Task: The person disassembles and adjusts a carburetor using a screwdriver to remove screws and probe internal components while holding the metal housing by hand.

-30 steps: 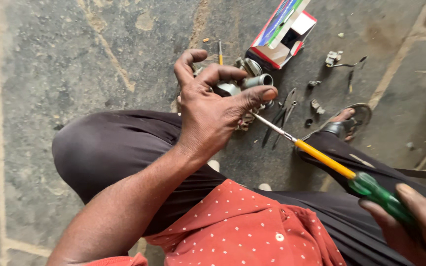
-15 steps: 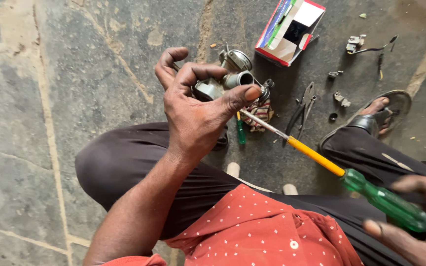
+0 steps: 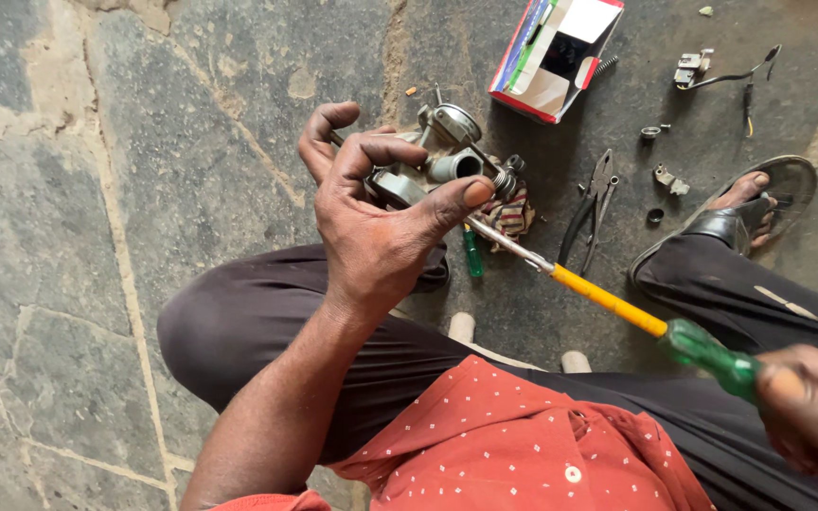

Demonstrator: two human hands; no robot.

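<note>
My left hand (image 3: 381, 218) grips a grey metal carburetor (image 3: 442, 161) and holds it up over my knee, thumb pressed near its round opening. My right hand (image 3: 811, 416) at the lower right holds a long screwdriver (image 3: 617, 303) with a green handle and yellow shank. Its steel tip reaches the carburetor just under my left thumb. A striped rag (image 3: 513, 210) lies on the floor right behind the carburetor.
On the stone floor lie an open cardboard box (image 3: 556, 57), black pliers (image 3: 591, 203), a small green screwdriver (image 3: 472, 254), and loose metal parts (image 3: 688, 68) at the upper right. My sandalled foot (image 3: 745, 203) rests at the right. My dark-trousered knees fill the lower middle.
The view has drifted so the box and parts sit further right and higher. My left hand has turned the carburetor slightly, and the screwdriver tip stays against it.
</note>
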